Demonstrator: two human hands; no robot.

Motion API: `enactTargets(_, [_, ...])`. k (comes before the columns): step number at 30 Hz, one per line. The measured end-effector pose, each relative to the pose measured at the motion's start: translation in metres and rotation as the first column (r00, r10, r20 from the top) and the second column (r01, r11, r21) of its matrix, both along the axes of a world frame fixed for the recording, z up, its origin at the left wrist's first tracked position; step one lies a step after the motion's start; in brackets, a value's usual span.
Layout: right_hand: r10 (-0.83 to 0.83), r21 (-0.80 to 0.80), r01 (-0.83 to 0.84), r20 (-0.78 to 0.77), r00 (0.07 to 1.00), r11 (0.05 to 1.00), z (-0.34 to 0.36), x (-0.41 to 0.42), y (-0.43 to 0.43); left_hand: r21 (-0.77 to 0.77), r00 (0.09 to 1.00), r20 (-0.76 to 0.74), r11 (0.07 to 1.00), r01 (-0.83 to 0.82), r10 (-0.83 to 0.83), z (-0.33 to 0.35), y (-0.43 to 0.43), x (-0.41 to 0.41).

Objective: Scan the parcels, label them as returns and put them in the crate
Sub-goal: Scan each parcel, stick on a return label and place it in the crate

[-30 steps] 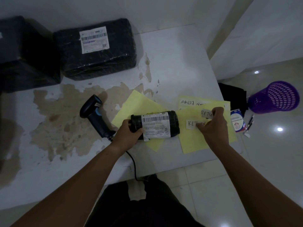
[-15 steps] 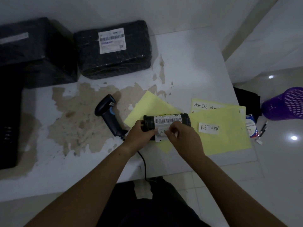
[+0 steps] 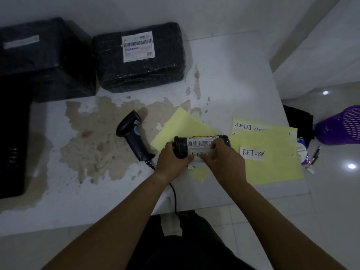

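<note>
A small black cylindrical parcel (image 3: 198,142) with a barcode label lies on yellow paper near the table's front edge. My left hand (image 3: 172,160) grips its left end. My right hand (image 3: 224,159) has its fingers curled over the parcel's right part and presses a white "RETURN" sticker (image 3: 198,153) onto its front side. Another "RETURN" sticker (image 3: 252,153) sits on the yellow backing sheet (image 3: 272,168) to the right. A black handheld scanner (image 3: 134,136) lies just left of the parcel. A black wrapped parcel (image 3: 140,57) with a shipping label stands at the back.
A second, larger black parcel (image 3: 42,57) stands at the back left, and a dark crate-like edge (image 3: 11,137) runs along the far left. More yellow sheets (image 3: 245,125) lie on the worn white table (image 3: 97,191). A purple mesh basket (image 3: 341,127) and pens (image 3: 314,156) lie on the floor to the right.
My right hand left the yellow sheet with one "RETURN" sticker, carried it left to the small parcel and now presses it there. The view shifted slightly.
</note>
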State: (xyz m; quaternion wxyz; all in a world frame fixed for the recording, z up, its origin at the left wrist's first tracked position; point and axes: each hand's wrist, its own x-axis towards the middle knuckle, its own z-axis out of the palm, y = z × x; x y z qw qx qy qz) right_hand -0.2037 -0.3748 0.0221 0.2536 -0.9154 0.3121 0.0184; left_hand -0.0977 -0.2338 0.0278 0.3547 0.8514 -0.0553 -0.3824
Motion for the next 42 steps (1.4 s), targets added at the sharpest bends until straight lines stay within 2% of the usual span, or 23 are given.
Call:
enactTargets(5, [-0.117, -0.001, 0.117, 0.097, 0.988, 0.993, -0.008, -0.012, -0.012, 0.007, 1.000, -0.014, 1.000, 0.007, -0.007, -0.004, 0.004, 0.004])
enactTargets(10, [-0.179, -0.016, 0.179, 0.016, 0.984, 0.984, -0.012, -0.003, -0.010, 0.000, 0.999, -0.013, 0.999, -0.034, 0.034, -0.003, 0.000, 0.002])
enactTargets(15, [-0.160, 0.166, 0.148, 0.063, 0.985, 0.975, -0.019, -0.007, -0.023, 0.029, 0.999, 0.050, 1.000, -0.008, 0.007, -0.003, -0.004, 0.001])
enactTargets(18, [-0.116, 0.145, 0.106, 0.064, 0.991, 0.984, -0.012, -0.009, -0.028, -0.001, 0.999, 0.033, 1.000, -0.022, 0.022, -0.001, -0.002, 0.004])
enactTargets(20, [-0.134, 0.146, 0.116, 0.118, 0.984, 0.982, -0.003, -0.004, -0.028, -0.043, 0.999, 0.036, 0.999, -0.022, 0.024, 0.007, -0.001, 0.007])
enactTargets(23, [-0.173, 0.203, 0.116, 0.291, 0.941, 0.972, 0.018, 0.007, -0.032, -0.121, 0.998, 0.037, 0.991, -0.055, 0.060, 0.026, 0.002, 0.015])
enactTargets(25, [-0.263, 0.297, 0.154, 0.368, 0.892, 0.942, 0.040, 0.014, -0.034, -0.186, 0.996, 0.024, 0.979, -0.077, 0.083, 0.046, 0.009, 0.023])
enactTargets(28, [-0.434, 0.620, 0.160, 0.321, 0.842, 0.768, 0.081, 0.025, -0.024, -0.305, 0.993, 0.035, 0.948, -0.094, 0.110, 0.085, 0.027, 0.036])
enactTargets(34, [-0.370, 0.816, -0.031, 0.295, 0.881, 0.577, 0.141, 0.075, 0.030, -0.399, 0.945, 0.217, 0.906, -0.142, 0.244, 0.161, 0.113, 0.071])
enactTargets(36, [-0.290, 0.849, -0.128, 0.312, 0.905, 0.512, 0.162, 0.101, 0.063, -0.408, 0.911, 0.272, 0.894, -0.183, 0.310, 0.185, 0.155, 0.082])
enactTargets(38, [-0.162, 0.824, -0.234, 0.362, 0.918, 0.515, 0.184, 0.129, 0.104, -0.443, 0.854, 0.347, 0.870, -0.215, 0.388, 0.208, 0.205, 0.092])
enactTargets(42, [0.063, 0.737, -0.423, 0.462, 0.885, 0.527, 0.223, 0.182, 0.194, -0.497, 0.710, 0.458, 0.816, -0.295, 0.535, 0.243, 0.310, 0.107])
